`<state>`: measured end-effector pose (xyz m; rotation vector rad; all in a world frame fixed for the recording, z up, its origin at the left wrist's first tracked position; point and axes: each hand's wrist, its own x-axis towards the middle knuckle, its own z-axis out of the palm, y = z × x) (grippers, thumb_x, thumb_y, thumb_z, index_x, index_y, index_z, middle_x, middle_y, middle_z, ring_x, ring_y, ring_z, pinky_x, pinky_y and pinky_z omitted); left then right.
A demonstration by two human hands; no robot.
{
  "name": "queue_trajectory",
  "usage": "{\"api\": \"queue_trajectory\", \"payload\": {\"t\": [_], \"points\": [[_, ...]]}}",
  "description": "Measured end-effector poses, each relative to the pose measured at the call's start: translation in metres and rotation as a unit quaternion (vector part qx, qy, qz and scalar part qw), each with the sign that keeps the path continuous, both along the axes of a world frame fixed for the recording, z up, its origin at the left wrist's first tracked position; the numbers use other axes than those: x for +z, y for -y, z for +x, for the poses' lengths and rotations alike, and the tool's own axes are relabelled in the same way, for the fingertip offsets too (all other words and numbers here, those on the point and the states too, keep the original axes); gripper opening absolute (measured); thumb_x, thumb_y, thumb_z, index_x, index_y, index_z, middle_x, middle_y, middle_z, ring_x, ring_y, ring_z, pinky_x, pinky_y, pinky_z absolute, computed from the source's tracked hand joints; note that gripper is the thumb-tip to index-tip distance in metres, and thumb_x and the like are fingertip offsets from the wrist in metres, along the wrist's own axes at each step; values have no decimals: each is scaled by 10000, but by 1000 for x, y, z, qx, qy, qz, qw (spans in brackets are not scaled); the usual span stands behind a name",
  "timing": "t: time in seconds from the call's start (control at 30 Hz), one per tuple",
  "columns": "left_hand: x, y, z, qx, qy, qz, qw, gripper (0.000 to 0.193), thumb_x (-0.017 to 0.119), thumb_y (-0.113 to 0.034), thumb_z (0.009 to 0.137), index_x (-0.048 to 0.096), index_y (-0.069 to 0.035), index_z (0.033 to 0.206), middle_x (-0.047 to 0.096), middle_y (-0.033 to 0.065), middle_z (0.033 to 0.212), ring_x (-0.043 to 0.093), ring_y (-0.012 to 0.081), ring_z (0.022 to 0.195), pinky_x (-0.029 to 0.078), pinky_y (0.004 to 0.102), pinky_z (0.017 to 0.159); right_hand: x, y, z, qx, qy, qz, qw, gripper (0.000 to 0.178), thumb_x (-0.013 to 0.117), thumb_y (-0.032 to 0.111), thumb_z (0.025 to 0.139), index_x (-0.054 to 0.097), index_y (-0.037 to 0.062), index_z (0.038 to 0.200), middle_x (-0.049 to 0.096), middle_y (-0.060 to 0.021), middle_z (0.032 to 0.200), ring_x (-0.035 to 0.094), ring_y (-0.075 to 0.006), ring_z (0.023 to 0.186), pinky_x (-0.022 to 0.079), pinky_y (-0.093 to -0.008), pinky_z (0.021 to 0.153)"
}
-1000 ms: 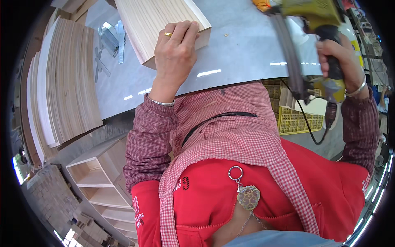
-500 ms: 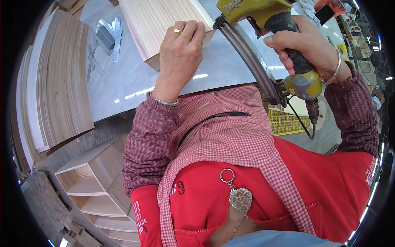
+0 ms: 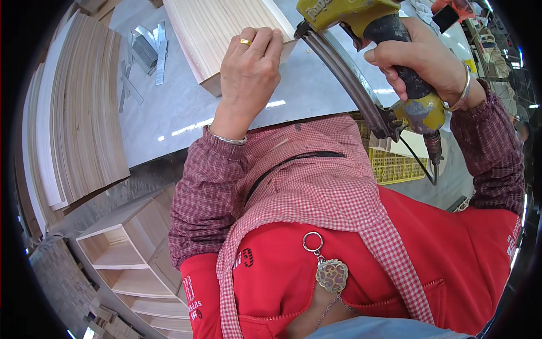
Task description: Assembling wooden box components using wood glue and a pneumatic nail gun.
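A pale wooden box (image 3: 226, 28) with a striped grain lies on the white worktop, its near end toward me. My left hand (image 3: 251, 73) is closed over that near end, fingers curled on the upper face by the edge. In my right hand (image 3: 420, 62) is a yellow and black nail gun (image 3: 403, 79), my fingers wrapped round its dark grip. The gun's nose is at the box's near right corner; I cannot tell whether it touches the wood. Its long curved magazine (image 3: 350, 79) slants down toward my apron, and an air hose (image 3: 420, 161) hangs from the handle's end.
Strips of nails (image 3: 149, 53) lie loose on the worktop (image 3: 169, 113), left of the box. Stacked wooden boards (image 3: 84, 107) stand farther left. Below them are wooden shelf units (image 3: 124, 248). A yellow plastic crate (image 3: 395, 166) sits beneath the worktop at right. A phone (image 3: 446, 20) lies far right.
The nail gun's lower end and its hose have shifted slightly to the right, and my right forearm with them. My left hand and the box stay almost in place.
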<state>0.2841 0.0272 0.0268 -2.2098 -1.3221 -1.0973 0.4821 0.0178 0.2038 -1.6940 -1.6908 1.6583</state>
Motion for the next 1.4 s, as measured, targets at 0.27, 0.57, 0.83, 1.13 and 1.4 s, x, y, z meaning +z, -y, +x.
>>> {"api": "queue_trajectory", "payload": {"t": [0.27,0.57,0.83,1.13,1.4], "points": [[-1,9,-8,37,10,42,998,302,685,-145,728,597,-77,1008,526,33,928,535,169,848,443,275,757,2,-4,-2,42,31,-3,999,246,654,172,767,534,-37,820,547,-24,526,494,-85,356,444,-184,363],[-12,33,-35,179,186,-1,966,522,766,-397,729,588,-110,1127,499,114,1001,548,234,883,496,300,719,-7,-4,6,24,-5,-12,1000,249,651,168,766,534,-39,837,537,-19,520,498,-84,361,439,-180,362],[-18,32,-39,112,287,-115,944,570,769,-436,726,586,-118,1162,481,110,959,557,214,781,522,289,621,-10,-4,8,-68,-84,-129,986,78,610,7,771,584,-23,704,565,-86,523,507,-145,406,432,-233,414],[-29,28,-45,98,244,-64,963,590,786,-417,707,589,-124,1180,472,94,898,532,180,711,512,260,573,-11,-1,7,10,-27,-14,999,242,654,162,764,532,-38,826,539,-27,517,498,-83,360,441,-184,352],[-29,26,-44,98,241,-56,964,588,789,-413,705,590,-123,1176,464,88,871,508,169,685,500,250,538,-6,8,-15,27,-40,-15,999,236,658,162,761,533,-34,799,544,-37,515,495,-85,352,443,-187,345]]}}
